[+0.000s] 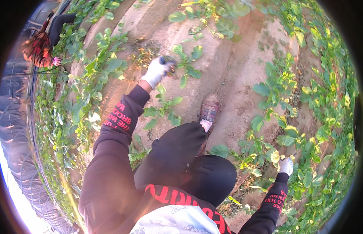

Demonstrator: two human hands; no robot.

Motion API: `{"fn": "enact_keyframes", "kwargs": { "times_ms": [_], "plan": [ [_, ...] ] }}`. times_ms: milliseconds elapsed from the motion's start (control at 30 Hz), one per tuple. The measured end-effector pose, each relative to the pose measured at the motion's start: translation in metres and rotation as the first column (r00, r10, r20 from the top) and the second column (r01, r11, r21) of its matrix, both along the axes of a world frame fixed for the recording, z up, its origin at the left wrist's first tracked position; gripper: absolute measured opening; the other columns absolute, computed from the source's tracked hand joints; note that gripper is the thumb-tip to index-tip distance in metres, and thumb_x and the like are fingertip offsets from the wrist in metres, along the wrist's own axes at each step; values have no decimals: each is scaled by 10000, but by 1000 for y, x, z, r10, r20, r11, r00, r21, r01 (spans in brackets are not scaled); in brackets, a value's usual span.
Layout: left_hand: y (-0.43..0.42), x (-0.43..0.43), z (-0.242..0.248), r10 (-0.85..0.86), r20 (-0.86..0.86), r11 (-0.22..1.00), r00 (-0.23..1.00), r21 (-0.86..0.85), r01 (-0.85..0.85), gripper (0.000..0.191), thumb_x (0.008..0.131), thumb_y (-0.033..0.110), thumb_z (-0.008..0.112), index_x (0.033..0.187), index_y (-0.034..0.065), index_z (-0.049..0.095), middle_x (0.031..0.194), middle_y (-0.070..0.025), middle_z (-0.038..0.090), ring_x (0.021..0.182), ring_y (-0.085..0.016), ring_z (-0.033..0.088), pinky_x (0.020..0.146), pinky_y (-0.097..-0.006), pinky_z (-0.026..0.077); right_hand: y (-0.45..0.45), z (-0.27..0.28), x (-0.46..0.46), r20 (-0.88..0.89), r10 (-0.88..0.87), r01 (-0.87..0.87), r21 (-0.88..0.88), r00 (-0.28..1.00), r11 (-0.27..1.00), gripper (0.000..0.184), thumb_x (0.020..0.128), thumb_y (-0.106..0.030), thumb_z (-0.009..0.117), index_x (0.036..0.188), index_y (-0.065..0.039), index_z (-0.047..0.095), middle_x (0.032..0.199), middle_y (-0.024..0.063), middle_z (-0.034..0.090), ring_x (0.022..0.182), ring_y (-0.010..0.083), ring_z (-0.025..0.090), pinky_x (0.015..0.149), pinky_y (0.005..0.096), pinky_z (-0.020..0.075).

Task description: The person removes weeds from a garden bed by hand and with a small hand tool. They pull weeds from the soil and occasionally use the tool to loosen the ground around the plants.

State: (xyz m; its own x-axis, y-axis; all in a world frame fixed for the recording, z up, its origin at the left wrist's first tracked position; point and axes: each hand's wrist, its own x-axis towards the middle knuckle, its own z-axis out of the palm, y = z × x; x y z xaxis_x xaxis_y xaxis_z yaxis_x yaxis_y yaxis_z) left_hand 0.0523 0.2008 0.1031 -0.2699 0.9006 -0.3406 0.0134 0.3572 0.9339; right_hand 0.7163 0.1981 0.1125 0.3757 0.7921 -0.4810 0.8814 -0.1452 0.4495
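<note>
My left hand, in a white work glove with dark fingertips, reaches out at the upper middle. Its curled fingers are around something small, dark and green, too blurred to name, above a patch of pulled or wilted weeds. A young leafy plant grows just right of that hand. My right hand, also in a white glove, is low on the right among leafy crop plants, beside a yellowed leaf. Its fingers are mostly hidden, so whether it grips anything is unclear.
Leafy rows run along the right and left, with sandy soil between. My shoe stands on the soil by small plants. Another person is at the upper left, near dark sheeting and a cable or pipe along the edge.
</note>
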Motion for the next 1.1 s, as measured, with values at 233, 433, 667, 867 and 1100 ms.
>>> {"fn": "enact_keyframes", "kwargs": {
  "times_ms": [233,433,667,867,1100],
  "plan": [
    [-23,-181,-10,168,-559,858,812,-322,-399,335,839,305,647,918,-15,586,804,-98,612,690,-186,624,563,-313,537,-11,-13,-24,-68,-118,122,61,991,991,395,730,-280,659,1025,-18,653,1088,211,626,1022,318,612,879,395,487],
    [-46,-81,21,266,-73,962,961,-36,-270,194,899,115,558,1072,39,601,928,-54,630,718,-156,631,626,-276,536,-58,15,8,-136,-14,49,256,991,965,316,788,-307,597,922,-33,680,942,214,653,913,356,627,818,426,492],
    [-87,106,147,-289,-746,843,600,99,529,279,830,248,589,1047,73,600,982,-129,627,846,-290,628,727,-366,493,-103,87,-24,-669,-84,494,452,738,743,278,846,-220,609,1009,3,638,796,114,661,697,220,626,647,340,488],
    [-115,197,182,-435,-796,741,421,-51,670,287,802,276,613,1025,100,572,988,-90,576,898,-260,598,739,-390,484,-75,89,-175,-981,-126,739,23,146,673,416,888,-145,588,1275,-16,506,773,13,598,521,33,477,401,181,361],
    [-102,203,142,-444,-802,768,399,-111,631,284,763,241,648,989,84,578,964,-92,566,877,-262,594,757,-377,479,60,-53,-289,-689,279,114,467,669,877,488,844,-361,580,1235,-73,535,991,195,640,896,362,609,801,447,464]
  ]
}}
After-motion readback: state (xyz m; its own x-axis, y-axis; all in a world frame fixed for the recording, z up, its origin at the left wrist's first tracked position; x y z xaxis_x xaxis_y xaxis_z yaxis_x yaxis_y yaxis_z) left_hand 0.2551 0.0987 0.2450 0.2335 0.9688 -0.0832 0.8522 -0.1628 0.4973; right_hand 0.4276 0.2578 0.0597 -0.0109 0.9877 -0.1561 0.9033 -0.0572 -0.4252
